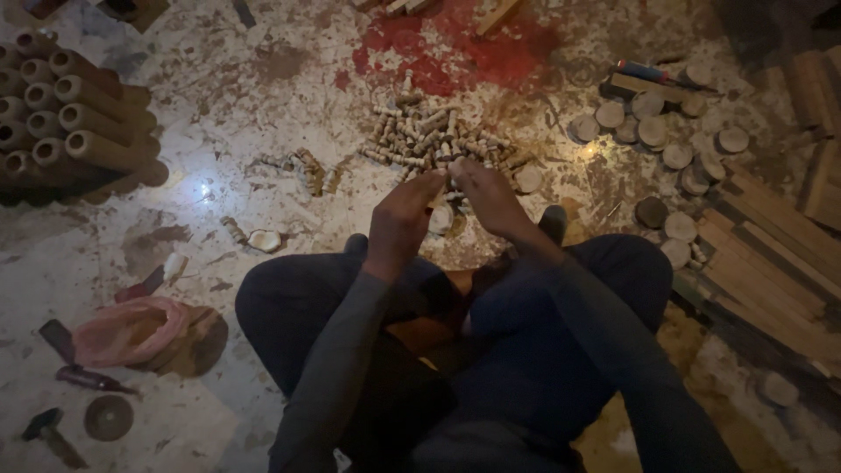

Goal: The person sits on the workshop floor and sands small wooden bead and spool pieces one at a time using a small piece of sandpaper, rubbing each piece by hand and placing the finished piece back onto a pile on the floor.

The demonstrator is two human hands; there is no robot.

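Sitting cross-legged on the floor (pixel 263 105), we bring our left hand (pixel 405 210) and right hand (pixel 491 200) together, fingertips closed on a small pale wooden piece (pixel 442 203); its axis we cannot tell. Just beyond lies a pile of short turned pegs (pixel 434 136), pointing every way. Our floor is stained stone with a red patch (pixel 455 48). Stacked tubes (pixel 74 109) lie left, wooden discs (pixel 666 131) and slats (pixel 771 254) right, a pink bag (pixel 127 331) nearby.
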